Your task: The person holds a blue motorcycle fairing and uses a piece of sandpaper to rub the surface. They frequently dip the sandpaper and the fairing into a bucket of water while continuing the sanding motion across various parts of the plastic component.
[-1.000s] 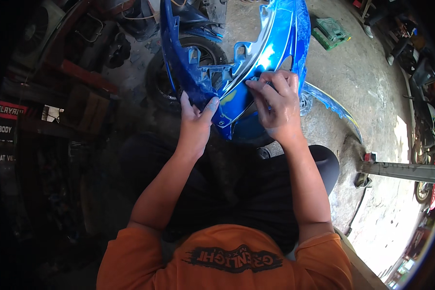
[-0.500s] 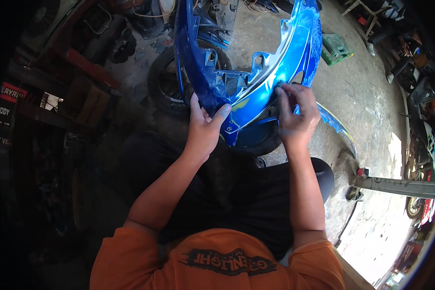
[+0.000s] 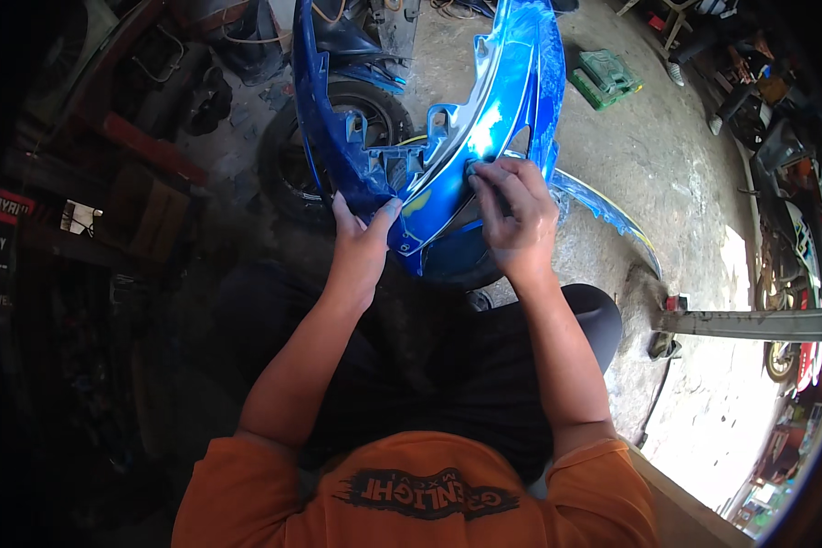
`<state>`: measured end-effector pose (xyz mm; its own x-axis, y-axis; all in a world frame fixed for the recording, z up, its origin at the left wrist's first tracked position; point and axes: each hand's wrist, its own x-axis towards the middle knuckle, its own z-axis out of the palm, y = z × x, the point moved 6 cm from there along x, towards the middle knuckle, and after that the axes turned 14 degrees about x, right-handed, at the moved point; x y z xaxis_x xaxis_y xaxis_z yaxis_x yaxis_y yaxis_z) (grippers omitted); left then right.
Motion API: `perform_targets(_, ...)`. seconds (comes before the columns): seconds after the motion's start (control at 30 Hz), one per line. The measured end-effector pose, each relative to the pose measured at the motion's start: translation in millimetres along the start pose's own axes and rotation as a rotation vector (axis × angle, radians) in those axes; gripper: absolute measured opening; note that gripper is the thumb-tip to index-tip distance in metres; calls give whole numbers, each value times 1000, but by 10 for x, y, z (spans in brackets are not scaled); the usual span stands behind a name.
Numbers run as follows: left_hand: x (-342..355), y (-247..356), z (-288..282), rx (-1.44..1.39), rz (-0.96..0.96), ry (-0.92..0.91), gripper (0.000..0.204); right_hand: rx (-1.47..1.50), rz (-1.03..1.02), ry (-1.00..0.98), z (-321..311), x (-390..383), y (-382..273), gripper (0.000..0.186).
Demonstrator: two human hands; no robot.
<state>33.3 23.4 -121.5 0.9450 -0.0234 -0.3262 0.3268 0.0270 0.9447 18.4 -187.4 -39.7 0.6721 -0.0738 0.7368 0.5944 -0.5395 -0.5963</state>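
Note:
A blue motorcycle fairing point(image 3: 447, 196), V-shaped with two long arms, is held over my lap, its narrow end toward me. Yellowish and whitish patches mark its surface near that end. My left hand point(image 3: 363, 242) grips the left side of the narrow end, thumb on top and the other fingers partly hidden behind. On the right arm of the fairing, my right hand point(image 3: 519, 215) presses its bunched fingertips against the glossy face. Something small and dark shows at those fingertips, too hidden to name.
A wheel with a tyre point(image 3: 279, 151) lies on the floor beneath the fairing. To the right are a curved blue strip point(image 3: 612, 208), a green plastic case point(image 3: 603, 78) and a grey metal beam point(image 3: 749, 323). Another person's foot point(image 3: 675, 73) shows at the upper right. Motorcycle parts crowd the left.
The fairing and both hands have shifted left in the picture, along with the surroundings. My right fingertips stay on the right arm of the fairing; my left hand keeps its grip.

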Motion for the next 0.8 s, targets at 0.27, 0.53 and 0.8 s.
perform_targets(0.27, 56, -55, -6, 57, 36, -2, 100, 609, 474, 280, 136, -279, 448, 15)
perform_targets(0.53, 121, 87, -184, 126, 120, 211, 100, 847, 713, 228, 275, -287, 480, 10)
perform_targets(0.8, -106, 752, -134, 890, 798, 389, 74, 745, 844, -106, 233, -225, 458, 8)
